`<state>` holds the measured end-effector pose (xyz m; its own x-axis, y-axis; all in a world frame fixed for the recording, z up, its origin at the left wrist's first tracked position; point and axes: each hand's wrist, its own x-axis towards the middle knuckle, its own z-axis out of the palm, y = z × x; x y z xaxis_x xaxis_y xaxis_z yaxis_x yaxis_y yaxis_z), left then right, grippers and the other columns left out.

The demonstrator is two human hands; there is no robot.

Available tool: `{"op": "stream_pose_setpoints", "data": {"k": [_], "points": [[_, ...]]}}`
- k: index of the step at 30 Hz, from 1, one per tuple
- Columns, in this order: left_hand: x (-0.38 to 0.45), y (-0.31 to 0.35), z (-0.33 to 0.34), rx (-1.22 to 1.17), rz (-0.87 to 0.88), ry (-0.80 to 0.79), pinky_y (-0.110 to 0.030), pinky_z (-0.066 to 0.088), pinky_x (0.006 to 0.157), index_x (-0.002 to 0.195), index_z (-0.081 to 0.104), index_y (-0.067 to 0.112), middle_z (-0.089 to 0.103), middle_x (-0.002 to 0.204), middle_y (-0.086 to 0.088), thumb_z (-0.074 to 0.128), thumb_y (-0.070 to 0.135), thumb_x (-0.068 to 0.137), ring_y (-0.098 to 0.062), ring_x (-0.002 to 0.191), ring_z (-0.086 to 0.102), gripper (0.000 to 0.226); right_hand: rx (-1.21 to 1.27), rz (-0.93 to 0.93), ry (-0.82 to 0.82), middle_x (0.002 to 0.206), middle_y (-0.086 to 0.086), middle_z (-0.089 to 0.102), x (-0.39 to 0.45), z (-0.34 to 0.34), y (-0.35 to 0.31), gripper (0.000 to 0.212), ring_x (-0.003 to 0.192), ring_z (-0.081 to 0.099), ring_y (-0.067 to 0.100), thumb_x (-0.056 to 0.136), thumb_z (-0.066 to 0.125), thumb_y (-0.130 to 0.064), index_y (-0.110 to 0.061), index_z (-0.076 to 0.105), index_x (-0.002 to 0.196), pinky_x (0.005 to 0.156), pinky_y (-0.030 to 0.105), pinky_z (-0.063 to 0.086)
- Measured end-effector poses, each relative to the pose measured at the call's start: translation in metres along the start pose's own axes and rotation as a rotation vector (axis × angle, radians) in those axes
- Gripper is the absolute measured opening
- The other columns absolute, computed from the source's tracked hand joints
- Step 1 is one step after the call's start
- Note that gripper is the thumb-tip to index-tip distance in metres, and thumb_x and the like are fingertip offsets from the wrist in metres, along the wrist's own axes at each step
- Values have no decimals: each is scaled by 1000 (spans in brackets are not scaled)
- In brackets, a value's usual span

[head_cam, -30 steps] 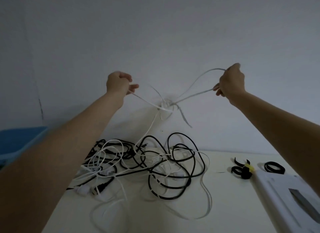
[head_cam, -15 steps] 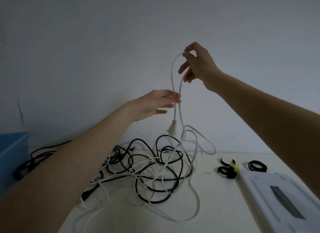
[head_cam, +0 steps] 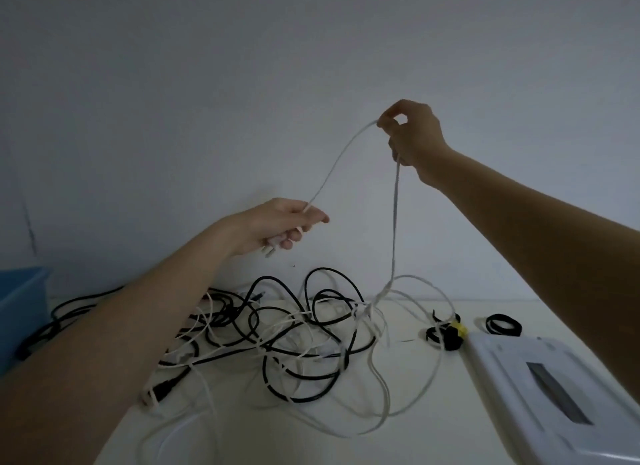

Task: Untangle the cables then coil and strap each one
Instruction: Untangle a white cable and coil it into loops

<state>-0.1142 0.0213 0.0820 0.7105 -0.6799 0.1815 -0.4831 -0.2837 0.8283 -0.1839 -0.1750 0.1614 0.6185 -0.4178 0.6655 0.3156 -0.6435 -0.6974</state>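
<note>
Right hand (head_cam: 412,135) pinches thin white cable (head_cam: 394,222); left hand (head_cam: 280,225) holds its plug.

blue bin (head_cam: 20,312) cropped left, white device (head_cam: 554,388) cropped right

Dim, bluish, even light with soft shadows, slight softness overall, and wide-angle stretching of both forearms toward the lower corners.

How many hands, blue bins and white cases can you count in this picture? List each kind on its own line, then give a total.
Hands: 2, left and right
Blue bins: 1
White cases: 1
Total: 4
</note>
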Motion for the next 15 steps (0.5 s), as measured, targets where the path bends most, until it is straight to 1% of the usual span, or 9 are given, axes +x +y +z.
{"op": "stream_pose_setpoints", "data": {"k": [2, 4, 5, 7, 10, 12, 13, 14, 15], "points": [[-4, 7, 14, 17, 14, -63, -15, 39, 52, 113, 62, 23, 55, 91, 7, 59, 29, 91, -6, 74, 50, 23, 67, 15, -35, 60, 7, 52, -3, 12, -5, 7, 35, 45, 9, 98, 47, -12, -9, 53, 99, 33, 14, 32], [-1, 10, 32, -74, 45, -89, -18, 44, 59, 110, 64, 27, 60, 100, 12, 62, 30, 88, -7, 85, 55, 22, 97, 42, -105, 59, 9, 56, -7, 23, -11, 7, 30, 48, 10, 98, 45, -10, -7, 49, 102, 34, 16, 35], [1, 10, 41, -143, 44, -84, -19, 45, 61, 105, 66, 27, 62, 100, 14, 63, 31, 87, -7, 87, 57, 18, 122, 66, -135, 60, 10, 58, -9, 28, -13, 7, 31, 52, 11, 98, 44, -8, -5, 48, 103, 34, 18, 39], [7, 5, 57, -224, 3, -49, -18, 46, 61, 93, 69, 22, 67, 91, 16, 62, 30, 89, -6, 83, 58, 11, 216, 131, -156, 61, 12, 61, -12, 30, -16, 8, 35, 58, 16, 97, 42, -5, -4, 46, 104, 38, 21, 46], [15, -12, 67, -161, -59, -34, -13, 43, 57, 78, 67, 14, 67, 77, 8, 56, 27, 94, -4, 68, 56, 23, 313, 237, -92, 62, 13, 64, -10, 17, -18, 9, 40, 62, 17, 97, 41, -3, -4, 49, 103, 42, 25, 52], [17, -22, 62, -66, -48, -23, -12, 41, 52, 72, 65, 12, 65, 71, 4, 54, 28, 95, -3, 58, 54, 30, 369, 275, -43, 65, 12, 64, -7, 3, -16, 11, 43, 63, 16, 96, 43, -1, -3, 49, 104, 48, 27, 56], [17, -25, 56, 16, -39, 16, -12, 40, 49, 69, 63, 12, 65, 68, 4, 51, 29, 96, -3, 54, 55, 34, 426, 273, -35, 70, 12, 65, -5, -3, -14, 13, 49, 64, 15, 94, 47, 0, -4, 48, 107, 54, 26, 58], [18, -25, 49, 81, -29, 83, -12, 40, 47, 67, 61, 12, 64, 63, 5, 47, 29, 98, -3, 50, 54, 38, 495, 250, -47, 80, 13, 67, -2, -8, -12, 20, 62, 66, 16, 92, 52, 0, -5, 45, 110, 62, 26, 58], [19, -25, 42, 93, -19, 176, -12, 40, 45, 66, 58, 11, 63, 58, 5, 43, 28, 100, -4, 47, 53, 41, 550, 214, -82, 94, 13, 65, 1, -13, -9, 32, 78, 64, 18, 90, 58, -1, -8, 40, 115, 72, 28, 57]]}}
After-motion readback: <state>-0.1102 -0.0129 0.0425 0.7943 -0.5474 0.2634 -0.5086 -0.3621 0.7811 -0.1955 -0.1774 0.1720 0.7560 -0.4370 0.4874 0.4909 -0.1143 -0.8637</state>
